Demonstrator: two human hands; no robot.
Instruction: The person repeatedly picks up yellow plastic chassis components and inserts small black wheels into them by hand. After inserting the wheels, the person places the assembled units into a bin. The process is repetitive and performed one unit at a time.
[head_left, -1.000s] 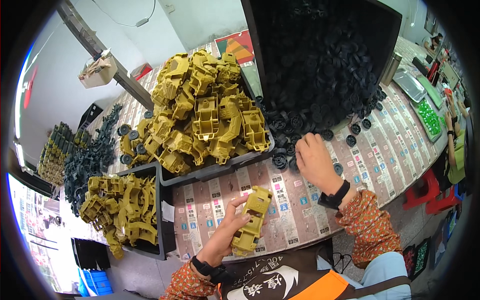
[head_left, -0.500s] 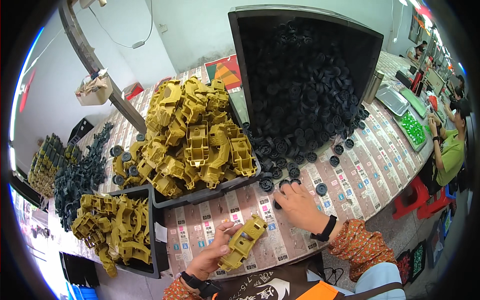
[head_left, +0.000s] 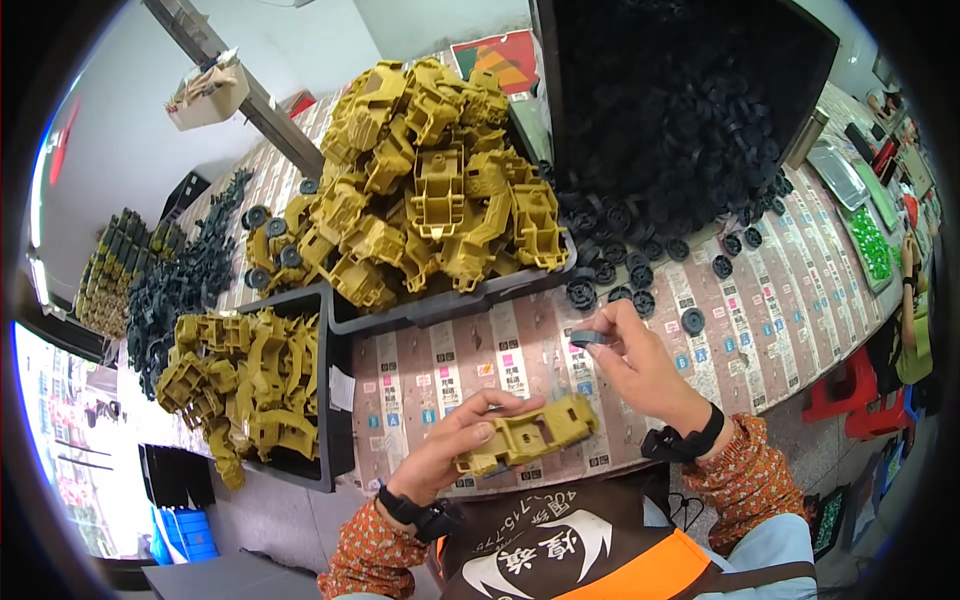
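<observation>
My left hand (head_left: 450, 442) grips one end of a mustard-yellow plastic toy vehicle body (head_left: 545, 432), held low above the table's near edge with its hollow side partly showing. Between the thumb and fingers of my right hand (head_left: 645, 372) is a small black toy wheel (head_left: 588, 339), seen nearly edge-on. It is up and to the right of the vehicle body, apart from it. A single loose wheel (head_left: 692, 321) lies on the table to the right of my right hand.
Many yellow bodies (head_left: 395, 180) heap over a black tray (head_left: 450, 312); more fill a smaller black bin (head_left: 338, 425) at left. A large tipped black bin (head_left: 820, 55) spills wheels (head_left: 600, 215) across the patterned table. Dark parts (head_left: 175, 300) lie far left; another person (head_left: 915, 320) sits right.
My right hand has picked a wheel up off the table and drawn it nearer. My left hand has turned the vehicle body from steeply slanted to more level. The whole view has shifted.
</observation>
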